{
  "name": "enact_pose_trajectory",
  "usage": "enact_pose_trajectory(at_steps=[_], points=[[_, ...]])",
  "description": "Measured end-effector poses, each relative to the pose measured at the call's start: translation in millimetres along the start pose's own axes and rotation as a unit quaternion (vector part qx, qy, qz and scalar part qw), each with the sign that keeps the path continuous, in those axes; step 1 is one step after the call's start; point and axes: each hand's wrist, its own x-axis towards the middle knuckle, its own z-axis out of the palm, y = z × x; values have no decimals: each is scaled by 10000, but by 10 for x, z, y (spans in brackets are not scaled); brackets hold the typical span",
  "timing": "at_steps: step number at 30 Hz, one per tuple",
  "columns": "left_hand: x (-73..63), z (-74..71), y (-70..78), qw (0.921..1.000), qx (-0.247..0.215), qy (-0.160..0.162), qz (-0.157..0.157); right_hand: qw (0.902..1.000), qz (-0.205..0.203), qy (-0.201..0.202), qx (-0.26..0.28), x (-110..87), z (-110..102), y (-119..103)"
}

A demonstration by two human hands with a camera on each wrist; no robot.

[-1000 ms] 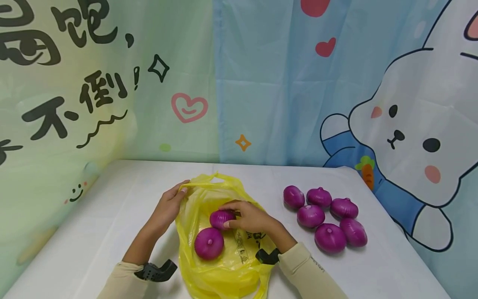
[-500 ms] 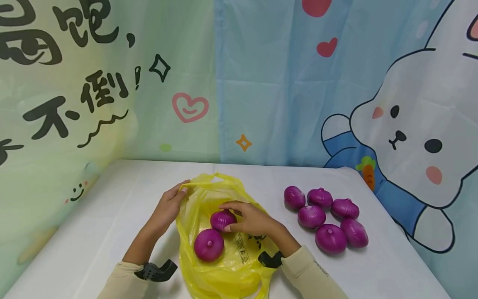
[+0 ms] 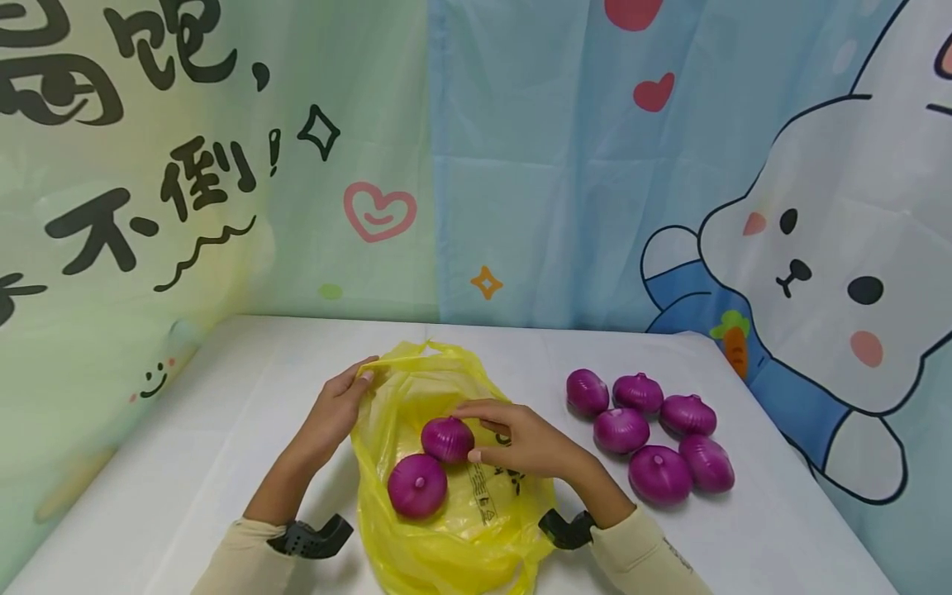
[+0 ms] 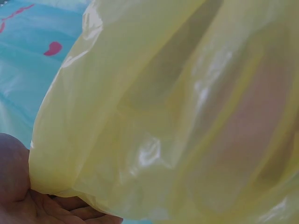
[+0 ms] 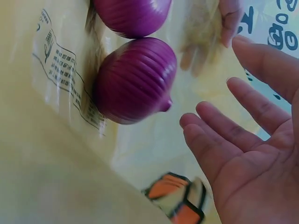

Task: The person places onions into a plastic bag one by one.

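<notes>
While the left hand [image 3: 337, 411] is pinching the yellow bag [image 3: 416, 558] by its rim, the right hand [image 3: 524, 442] is hovering empty, fingers spread, between the bagged upper onion [image 3: 447, 439], lying just leftward, and the loose onions [image 3: 621, 430], resting farther rightward.

The head view is bright and even, with only soft, pale shadows on the white table [image 3: 245, 405] below the left fingers [image 3: 348, 382]. In the left wrist view, the yellow bag [image 4: 140, 112] above these fingers carries white glare spots, and its detail is hazy. In the right wrist view, the 2 onions [image 5: 135, 81] beside the right fingers [image 5: 203, 147] look quite sharp, with gentle shine.
</notes>
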Motion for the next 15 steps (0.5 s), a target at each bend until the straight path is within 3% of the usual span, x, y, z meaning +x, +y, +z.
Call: enact_pose_trajectory(at_steps=[7,15], points=[[3,3,-3,10000,-42,-14,-11,9991,40,209,358,-218,-89,-61],[11,-7,-24,10000,-6,0,-33,9964,-212,689,444,-421,-142,-94]])
